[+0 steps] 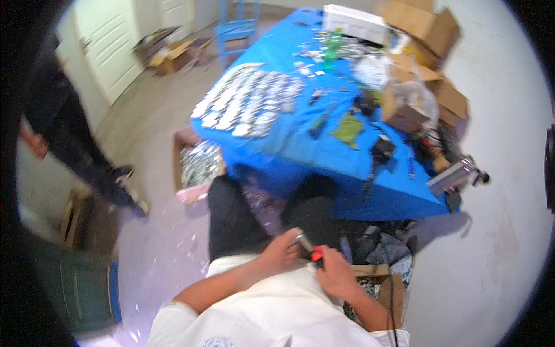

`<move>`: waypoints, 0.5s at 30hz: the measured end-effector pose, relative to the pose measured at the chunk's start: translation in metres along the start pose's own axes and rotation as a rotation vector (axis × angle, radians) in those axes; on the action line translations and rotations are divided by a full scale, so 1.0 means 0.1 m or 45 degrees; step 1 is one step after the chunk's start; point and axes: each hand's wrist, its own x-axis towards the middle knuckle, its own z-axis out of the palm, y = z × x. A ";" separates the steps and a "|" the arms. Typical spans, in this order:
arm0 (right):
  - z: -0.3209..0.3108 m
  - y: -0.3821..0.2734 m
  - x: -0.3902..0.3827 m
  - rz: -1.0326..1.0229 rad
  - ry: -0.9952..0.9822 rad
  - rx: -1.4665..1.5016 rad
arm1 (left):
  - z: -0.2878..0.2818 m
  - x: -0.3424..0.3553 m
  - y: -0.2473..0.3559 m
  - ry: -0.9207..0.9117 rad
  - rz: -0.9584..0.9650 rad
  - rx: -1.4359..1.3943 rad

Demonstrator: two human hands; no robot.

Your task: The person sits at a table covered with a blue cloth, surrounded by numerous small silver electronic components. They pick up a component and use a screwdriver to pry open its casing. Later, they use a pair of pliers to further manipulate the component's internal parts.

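Note:
In front of my lap, my left hand (280,253) is closed with its fingers round a small silvery metal piece (302,238). My right hand (336,273) is closed on a tool with a red and black handle (317,253). The tool and the metal piece meet between my hands, but blur hides exactly how they touch. I cannot make out the tool's kind.
Rows of small whitish pieces (248,101) lie on the blue-covered table (289,153). Cardboard boxes (404,110) and a green bottle (333,45) stand farther back. A box of metal pieces (199,165) sits on the floor; a person (69,115) stands at left.

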 end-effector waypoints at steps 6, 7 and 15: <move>-0.01 0.04 -0.05 -0.093 0.106 0.242 | -0.14 0.20 -0.06 -0.303 0.053 0.135; 0.01 0.03 -0.06 -0.118 0.057 0.384 | -0.20 0.16 -0.07 -0.303 0.086 0.131; 0.01 0.06 -0.03 -0.146 0.137 0.324 | -0.17 0.23 -0.07 -0.378 -0.179 -0.125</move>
